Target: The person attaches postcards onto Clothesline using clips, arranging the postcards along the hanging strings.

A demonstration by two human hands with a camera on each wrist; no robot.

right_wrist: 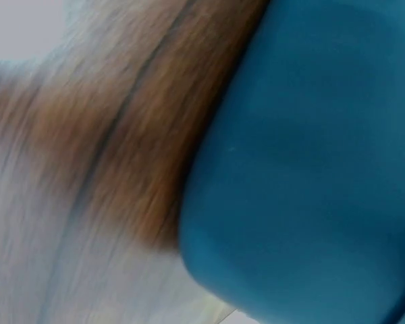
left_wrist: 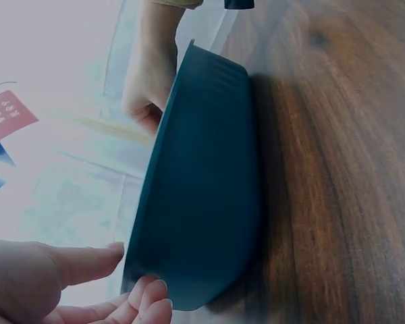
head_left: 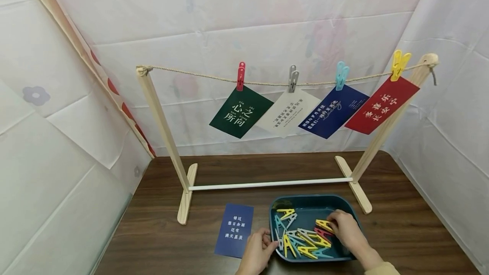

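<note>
Head view: a teal tray (head_left: 345,207) sits on the dark wooden surface (head_left: 401,224), holding a loose heap of coloured clothespins (head_left: 302,239).
Right hand (head_left: 344,226): inside the tray at its right side, fingers curled around a yellow clothespin (head_left: 324,225).
Left hand (head_left: 257,249): at the tray's left outer wall, fingers relaxed and touching the wall, holding nothing.
Blue card (head_left: 234,230): flat on the surface, just left of the left hand.
Rack (head_left: 164,130): behind the tray, its rope (head_left: 267,83) carrying four pegged cards.
Left wrist view: fingertips (left_wrist: 148,290) against the tray wall (left_wrist: 202,175).
Right wrist view: blurred tray wall (right_wrist: 310,155) only.
</note>
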